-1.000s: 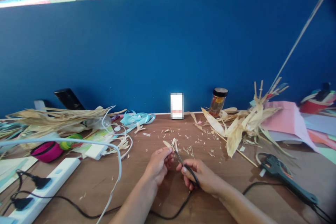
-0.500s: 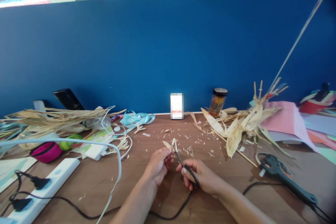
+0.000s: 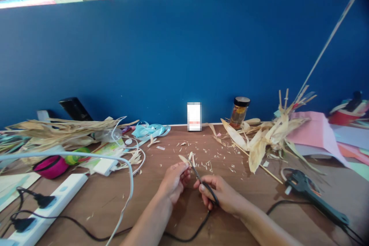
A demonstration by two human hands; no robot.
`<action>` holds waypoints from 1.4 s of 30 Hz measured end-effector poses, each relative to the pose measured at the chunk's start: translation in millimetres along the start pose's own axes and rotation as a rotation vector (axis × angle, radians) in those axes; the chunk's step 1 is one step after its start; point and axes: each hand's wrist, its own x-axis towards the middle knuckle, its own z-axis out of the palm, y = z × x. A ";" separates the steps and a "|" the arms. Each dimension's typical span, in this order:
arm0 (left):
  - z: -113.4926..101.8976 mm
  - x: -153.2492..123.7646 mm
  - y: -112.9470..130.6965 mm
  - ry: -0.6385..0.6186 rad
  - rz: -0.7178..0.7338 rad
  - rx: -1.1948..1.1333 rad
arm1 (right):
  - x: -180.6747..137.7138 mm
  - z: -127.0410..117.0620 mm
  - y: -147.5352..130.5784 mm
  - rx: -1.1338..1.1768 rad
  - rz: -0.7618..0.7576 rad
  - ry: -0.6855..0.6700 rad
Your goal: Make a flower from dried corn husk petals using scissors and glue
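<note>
Over the middle of the desk (image 3: 152, 180), husk piece (image 3: 182, 158): a small, pale, pointed strip, well apart from the far edge; the near edge was out of view.
Husk long axis: slanted, the pointed end toward the far edge and leftward, the other end at the left fingertips.
Scissors (image 3: 196, 173): long axis crosswise to the husk piece; blades pointed toward the far edge and leftward, tips just beside the held end. Contact could not be confirmed.
Nearer hand: the left, touching the husk piece; the right was rightward of it, the blades bridging the gap.
Left hand (image 3: 175, 182): narrowed to a pinch on the husk end, remaining fingers curled.
Right hand (image 3: 220, 194): wrapped around the scissors' handles; blade opening too small to tell.
Second strip (image 3: 193, 158): just right of the blade tips; whether it was held or lay loose could not be told.
Scraps: scattered between the hands and the far edge.
Glue gun (image 3: 300, 181): toward the right edge, well apart from both hands.
</note>
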 end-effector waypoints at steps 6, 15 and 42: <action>-1.0 0.3 -0.1 0.009 0.000 -0.010 | 2.3 0.7 3.8 0.003 0.000 0.025; -3.5 2.7 -2.0 0.011 0.010 -0.004 | 2.2 3.1 0.8 -0.038 -0.011 0.056; -3.4 3.1 -2.7 0.022 0.100 0.021 | 3.5 -0.9 7.0 0.021 0.010 0.021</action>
